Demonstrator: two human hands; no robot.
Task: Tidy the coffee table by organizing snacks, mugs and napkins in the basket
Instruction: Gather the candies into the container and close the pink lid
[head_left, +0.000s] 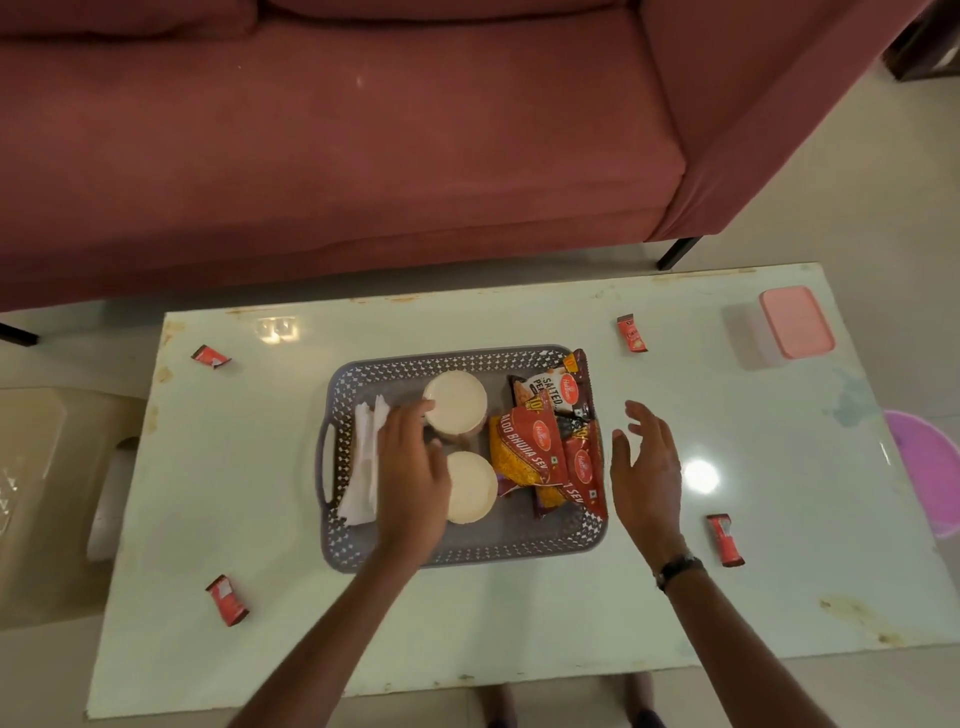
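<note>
While left hand (410, 467) grips mug (456, 402) in basket (467, 551), right hand (644, 467) hovers spread, empty, beside.

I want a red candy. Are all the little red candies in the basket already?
No, four small red packets lie out on the table, spread around the grey basket, not inside it.

We see our left hand (410, 475) over the basket (467, 548) mid-table (519, 623), touching a mug (456, 400); right hand (647, 467) spread beside it.
</note>
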